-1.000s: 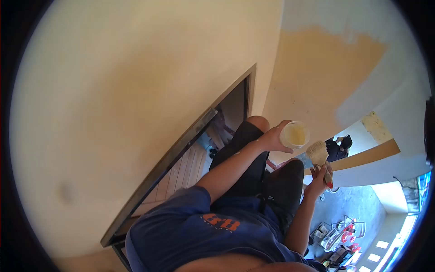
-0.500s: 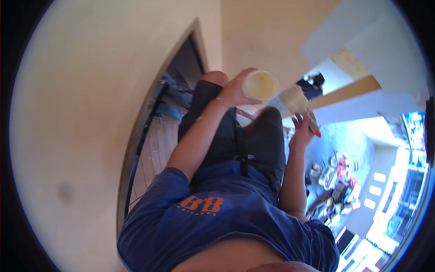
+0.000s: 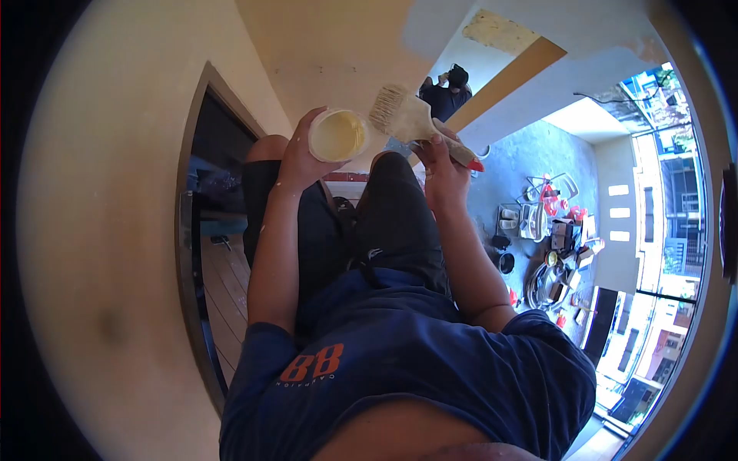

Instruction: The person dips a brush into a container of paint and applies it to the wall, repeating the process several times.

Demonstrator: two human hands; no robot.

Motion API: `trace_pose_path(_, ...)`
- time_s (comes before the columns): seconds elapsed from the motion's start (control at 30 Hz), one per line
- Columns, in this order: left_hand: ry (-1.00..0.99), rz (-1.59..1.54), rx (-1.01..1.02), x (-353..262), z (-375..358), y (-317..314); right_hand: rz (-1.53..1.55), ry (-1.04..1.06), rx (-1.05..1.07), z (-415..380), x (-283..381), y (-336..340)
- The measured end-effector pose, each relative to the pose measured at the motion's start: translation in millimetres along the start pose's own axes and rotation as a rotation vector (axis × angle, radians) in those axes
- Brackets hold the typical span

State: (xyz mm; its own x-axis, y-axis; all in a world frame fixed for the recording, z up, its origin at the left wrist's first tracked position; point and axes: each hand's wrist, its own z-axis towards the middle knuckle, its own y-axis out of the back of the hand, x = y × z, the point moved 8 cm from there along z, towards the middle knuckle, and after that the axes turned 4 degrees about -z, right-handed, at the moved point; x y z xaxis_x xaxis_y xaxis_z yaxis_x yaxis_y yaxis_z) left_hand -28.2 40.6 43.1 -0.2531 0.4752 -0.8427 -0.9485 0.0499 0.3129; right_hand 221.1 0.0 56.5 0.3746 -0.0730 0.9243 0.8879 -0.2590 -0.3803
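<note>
A whitish plastic cup [image 3: 338,137] with pale cream paint inside is tilted toward me, and my left hand [image 3: 300,160] is wrapped round its side. My right hand [image 3: 446,173] grips a wide paintbrush [image 3: 413,119] by its handle, which ends in a red tip. Cream paint coats the brush head, and its bristles point left toward the cup, just to the right of the rim. Both hands are raised above my knees. Small paint specks mark my left wrist and forearm.
Another person [image 3: 448,94] in dark clothes is beyond the brush. A cream wall [image 3: 108,215] fills the left side, beside a dark-framed doorway [image 3: 219,146]. Down on the grey floor [image 3: 523,165] lie boxes, tools and a coiled hose [image 3: 542,286]. Bright windows line the right.
My view has swung, so hands, cup and brush now appear farther left. The brush bristles have come closer to the cup. Both hands keep their hold.
</note>
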Motion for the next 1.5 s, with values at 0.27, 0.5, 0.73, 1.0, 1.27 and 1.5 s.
trace_pose_path(0.27, 0.007, 0.000, -0.043, 3.5, -5.9, 9.2, 0.103, 0.061, 0.119, -5.2, 10.5, -16.8)
trace_pose_path(0.5, 0.021, 0.016, 0.035, 4.2, -4.3, 0.1, 0.117, 0.070, 0.149, -8.1, 14.5, -22.9)
trace_pose_path(0.73, 0.048, -0.008, 0.026, 6.0, -1.1, 0.4, 0.010, 0.075, 0.164, -8.6, 16.9, -23.7)
trace_pose_path(1.0, 0.044, 0.009, 0.013, 4.9, 0.2, 0.1, -0.119, 0.126, 0.124, -7.8, 20.1, -15.8)
trace_pose_path(1.27, 0.049, 0.016, -0.021, 3.6, 1.5, 0.8, -0.208, 0.178, 0.182, -9.8, 13.4, -15.5)
trace_pose_path(1.5, 0.073, 0.003, -0.004, 14.0, -0.5, 1.7, -0.215, 0.177, 0.190, -10.1, 15.6, -18.6)
